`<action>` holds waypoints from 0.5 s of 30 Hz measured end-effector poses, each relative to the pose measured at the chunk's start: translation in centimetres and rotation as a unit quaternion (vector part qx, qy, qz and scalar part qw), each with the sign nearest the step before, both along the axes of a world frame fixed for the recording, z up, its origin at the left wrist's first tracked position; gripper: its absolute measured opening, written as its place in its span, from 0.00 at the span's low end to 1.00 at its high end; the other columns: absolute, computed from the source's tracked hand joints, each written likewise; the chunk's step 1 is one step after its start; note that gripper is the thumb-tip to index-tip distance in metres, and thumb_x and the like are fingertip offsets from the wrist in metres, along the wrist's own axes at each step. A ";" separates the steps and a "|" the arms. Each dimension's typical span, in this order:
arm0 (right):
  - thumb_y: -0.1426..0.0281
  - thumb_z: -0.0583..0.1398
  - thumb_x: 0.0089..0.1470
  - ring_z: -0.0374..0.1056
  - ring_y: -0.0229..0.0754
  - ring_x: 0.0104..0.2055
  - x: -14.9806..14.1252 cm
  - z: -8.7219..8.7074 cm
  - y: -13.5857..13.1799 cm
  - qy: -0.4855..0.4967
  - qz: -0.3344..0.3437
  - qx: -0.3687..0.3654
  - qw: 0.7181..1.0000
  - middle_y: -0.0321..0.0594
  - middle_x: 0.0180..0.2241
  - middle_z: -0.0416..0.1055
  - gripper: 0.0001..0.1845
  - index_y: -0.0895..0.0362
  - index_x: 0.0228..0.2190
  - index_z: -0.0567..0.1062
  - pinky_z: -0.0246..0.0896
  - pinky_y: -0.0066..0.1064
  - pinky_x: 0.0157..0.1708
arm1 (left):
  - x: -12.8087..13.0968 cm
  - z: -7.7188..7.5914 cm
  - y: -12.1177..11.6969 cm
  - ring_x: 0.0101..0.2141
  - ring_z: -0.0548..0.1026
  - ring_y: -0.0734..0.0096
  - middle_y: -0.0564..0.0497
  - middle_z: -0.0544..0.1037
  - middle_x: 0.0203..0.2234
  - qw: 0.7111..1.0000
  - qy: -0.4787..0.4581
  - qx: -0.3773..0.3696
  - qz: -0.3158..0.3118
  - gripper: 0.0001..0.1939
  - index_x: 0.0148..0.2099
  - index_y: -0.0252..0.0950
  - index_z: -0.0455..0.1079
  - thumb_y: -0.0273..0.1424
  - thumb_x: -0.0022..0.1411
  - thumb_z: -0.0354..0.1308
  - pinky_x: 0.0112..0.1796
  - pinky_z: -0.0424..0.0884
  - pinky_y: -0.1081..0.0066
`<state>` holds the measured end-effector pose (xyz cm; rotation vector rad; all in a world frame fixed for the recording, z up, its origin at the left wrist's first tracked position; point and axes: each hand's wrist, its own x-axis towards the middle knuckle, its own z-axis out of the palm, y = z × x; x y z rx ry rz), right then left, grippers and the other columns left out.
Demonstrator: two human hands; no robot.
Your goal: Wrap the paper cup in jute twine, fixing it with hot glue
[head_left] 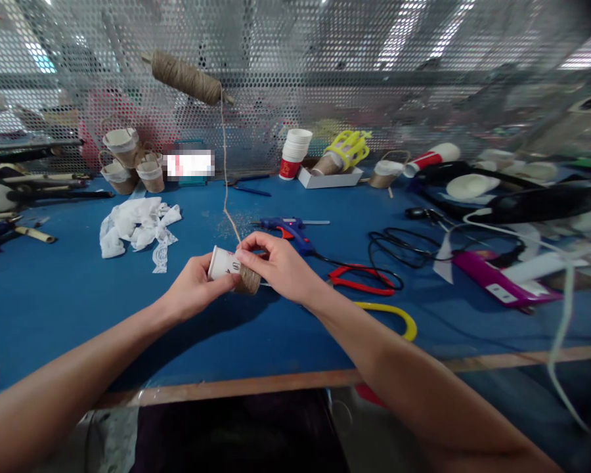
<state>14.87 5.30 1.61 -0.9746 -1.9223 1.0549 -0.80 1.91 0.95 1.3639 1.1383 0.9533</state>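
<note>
My left hand (196,284) is closed round the rim end of a white paper cup (221,264), which lies tilted on its side above the table. Brown twine (247,280) is wound in tight rows over the other end of the cup. With thumb and fingers pinched, my right hand (276,263) grips the strand just at the cup. From there the strand (225,164) runs up to a large spool of twine (187,77) hanging in front of the mesh wall. Just beyond my right hand lies a blue glue gun (288,226) with a red trigger.
White lace (138,223) lies left, below several twine-wrapped cups (123,164). Stacked paper cups (295,152) and a white box (329,177) stand at the back. Red-handled scissors (362,280), a yellow handle (394,315), black cable (394,246) and a purple power strip (502,279) lie right.
</note>
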 end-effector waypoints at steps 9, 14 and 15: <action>0.74 0.56 0.44 0.62 0.34 0.30 -0.2 0.2 1.1 0.041 -0.044 -0.092 0.994 0.37 0.28 0.68 0.03 0.59 0.26 0.67 0.57 0.28 0.31 | 0.1 -0.4 -0.2 0.22 0.61 0.79 0.55 0.67 0.21 0.999 0.005 0.001 -0.051 0.11 0.32 0.30 0.66 0.31 0.45 0.59 0.26 0.59 0.77; 0.75 0.56 0.45 0.56 0.30 0.22 -0.7 1.9 2.3 0.084 -0.041 -0.217 0.972 0.39 0.28 0.70 0.08 0.60 0.33 0.67 0.49 0.25 0.18 | 0.2 -0.2 -0.9 0.22 0.59 0.79 0.54 0.65 0.21 0.990 0.019 -0.002 -0.142 0.10 0.32 0.29 0.67 0.32 0.48 0.57 0.25 0.58 0.77; 0.75 0.56 0.46 0.54 0.30 0.20 -0.9 2.2 2.7 0.083 -0.037 -0.225 0.970 0.40 0.28 0.70 0.09 0.60 0.33 0.67 0.46 0.25 0.16 | 0.3 -0.1 -1.1 0.22 0.59 0.79 0.54 0.65 0.21 0.986 0.020 -0.003 -0.164 0.11 0.33 0.29 0.67 0.32 0.48 0.57 0.25 0.58 0.77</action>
